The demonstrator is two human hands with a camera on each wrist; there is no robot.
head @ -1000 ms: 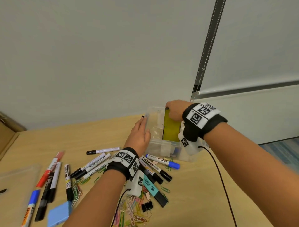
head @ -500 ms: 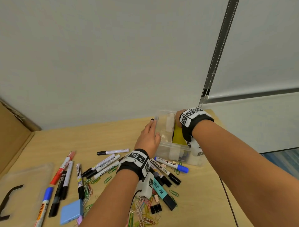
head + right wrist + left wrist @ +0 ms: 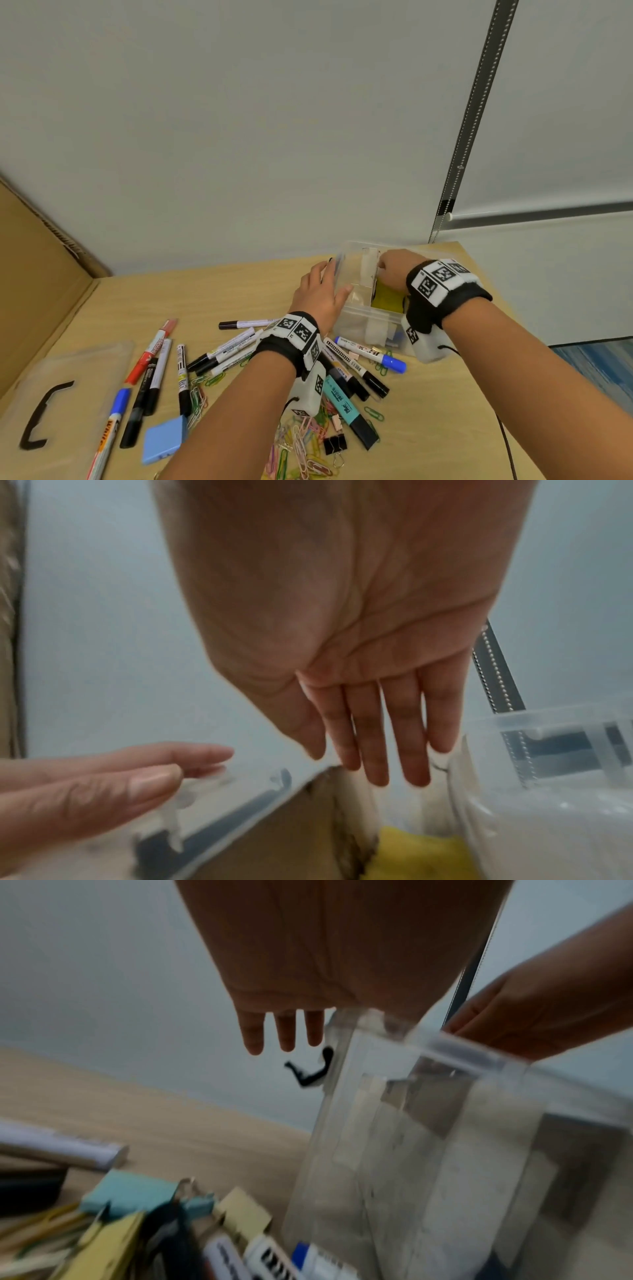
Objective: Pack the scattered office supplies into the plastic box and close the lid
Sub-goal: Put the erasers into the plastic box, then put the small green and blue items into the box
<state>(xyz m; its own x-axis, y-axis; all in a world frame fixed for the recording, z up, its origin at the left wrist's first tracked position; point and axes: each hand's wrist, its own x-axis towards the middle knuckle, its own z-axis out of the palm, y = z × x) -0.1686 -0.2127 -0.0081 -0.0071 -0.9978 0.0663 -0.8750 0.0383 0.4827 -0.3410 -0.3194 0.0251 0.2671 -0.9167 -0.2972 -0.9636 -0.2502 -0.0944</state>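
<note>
The clear plastic box (image 3: 352, 322) stands open at the table's far right. My left hand (image 3: 322, 294) rests flat against its left wall, fingers (image 3: 286, 1031) straight. My right hand (image 3: 394, 272) reaches into the box from above, and its straight fingers (image 3: 377, 737) point down between a pale upright card and the box wall. A yellow pad (image 3: 387, 298) sits below them, also seen in the right wrist view as the yellow pad (image 3: 421, 853). Several markers (image 3: 233, 353), a blue-capped marker (image 3: 370, 353), a teal highlighter (image 3: 346, 407) and coloured paper clips (image 3: 301, 442) lie scattered in front.
The clear lid (image 3: 68, 370) with a black handle (image 3: 41, 414) lies at the near left. A blue sticky pad (image 3: 164, 438) and a black binder clip (image 3: 334, 445) lie near my forearms. A cardboard wall (image 3: 34, 274) bounds the left. The table ends just right of the box.
My right hand has slid left inside the box, off the top of the yellow pad, which now sits lower. My left hand stays against the box's left wall.
</note>
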